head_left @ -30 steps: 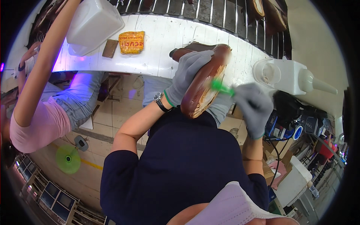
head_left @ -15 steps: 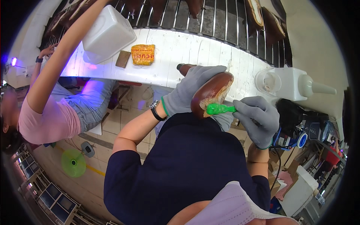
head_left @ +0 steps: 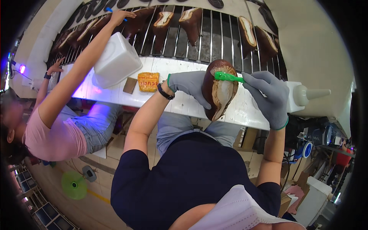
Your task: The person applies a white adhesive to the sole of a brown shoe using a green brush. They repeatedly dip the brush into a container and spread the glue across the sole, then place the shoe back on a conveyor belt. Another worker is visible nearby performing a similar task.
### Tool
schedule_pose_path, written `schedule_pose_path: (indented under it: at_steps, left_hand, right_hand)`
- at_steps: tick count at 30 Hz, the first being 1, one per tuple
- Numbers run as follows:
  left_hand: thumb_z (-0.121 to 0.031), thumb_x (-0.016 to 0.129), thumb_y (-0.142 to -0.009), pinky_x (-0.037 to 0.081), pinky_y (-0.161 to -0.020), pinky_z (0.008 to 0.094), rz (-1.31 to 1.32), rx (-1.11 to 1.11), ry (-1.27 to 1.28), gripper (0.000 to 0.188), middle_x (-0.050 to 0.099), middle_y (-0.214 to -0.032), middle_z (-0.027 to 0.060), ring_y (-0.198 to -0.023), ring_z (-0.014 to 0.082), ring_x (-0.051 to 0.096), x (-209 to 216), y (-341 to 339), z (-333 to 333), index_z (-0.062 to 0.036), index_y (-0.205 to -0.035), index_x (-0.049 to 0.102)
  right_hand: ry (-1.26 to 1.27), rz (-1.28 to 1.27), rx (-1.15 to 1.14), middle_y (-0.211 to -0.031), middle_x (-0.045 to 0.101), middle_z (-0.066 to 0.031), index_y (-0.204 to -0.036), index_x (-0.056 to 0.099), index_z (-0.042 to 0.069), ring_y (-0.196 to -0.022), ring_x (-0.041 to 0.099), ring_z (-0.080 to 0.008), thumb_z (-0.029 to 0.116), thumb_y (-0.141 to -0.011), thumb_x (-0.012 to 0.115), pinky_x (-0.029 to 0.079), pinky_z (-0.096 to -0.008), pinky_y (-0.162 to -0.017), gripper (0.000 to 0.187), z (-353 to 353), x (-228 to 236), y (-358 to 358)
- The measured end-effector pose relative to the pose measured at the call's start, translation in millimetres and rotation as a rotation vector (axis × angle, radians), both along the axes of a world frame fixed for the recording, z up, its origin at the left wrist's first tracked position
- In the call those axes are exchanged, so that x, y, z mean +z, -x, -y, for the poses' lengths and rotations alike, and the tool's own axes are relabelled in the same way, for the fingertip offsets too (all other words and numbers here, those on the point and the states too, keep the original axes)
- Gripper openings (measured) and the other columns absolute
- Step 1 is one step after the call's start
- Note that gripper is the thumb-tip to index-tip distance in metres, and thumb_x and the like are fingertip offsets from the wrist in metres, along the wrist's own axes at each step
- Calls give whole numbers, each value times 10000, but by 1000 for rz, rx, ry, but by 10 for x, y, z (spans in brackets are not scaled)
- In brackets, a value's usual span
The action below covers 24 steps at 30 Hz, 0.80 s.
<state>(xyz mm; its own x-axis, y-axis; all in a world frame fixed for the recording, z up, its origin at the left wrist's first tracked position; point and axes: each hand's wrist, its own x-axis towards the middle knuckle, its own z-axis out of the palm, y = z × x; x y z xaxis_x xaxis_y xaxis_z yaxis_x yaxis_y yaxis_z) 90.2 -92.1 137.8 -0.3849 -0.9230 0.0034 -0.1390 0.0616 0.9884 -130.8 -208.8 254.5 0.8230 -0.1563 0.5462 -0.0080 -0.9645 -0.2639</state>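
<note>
Holding shoe in left hand, brush pinched in right hand, at far end of sole. Looks part-done; remaining coverage unclear. More shoes on rack beyond hands.

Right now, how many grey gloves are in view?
2: one on the left hand, holding the brown shoe upper, one on the right hand, holding the green tool. The pink-shirted co-worker's hands are bare; any farther back may be hidden.

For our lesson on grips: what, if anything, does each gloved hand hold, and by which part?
The left hand holds the shoe by its brown side; the right hand holds the green tool by its thin end.
</note>
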Motion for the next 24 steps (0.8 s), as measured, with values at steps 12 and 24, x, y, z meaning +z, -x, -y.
schedule_pose_path:
  at_steps: [12,24]
  left_hand:
    - [-99,894,-677,496,-961,296,-127,-259,-35,708,670,-1218,91,-1107,139,604,-226,-337,492,1,-1302,577]
    - [-49,889,-661,543,-910,323,-48,-35,-35,771,662,-1232,83,-1083,147,615,-734,-531,468,0,-1345,538]
  right_hand:
    - [-86,-380,142,-803,664,-26,-928,760,126,-669,631,-214,148,-795,752,493,-313,-586,135,187,-9,27]
    - [-508,-366,14,-761,670,-63,-898,762,79,-685,635,-214,161,-782,777,462,-322,-629,142,501,-686,245]
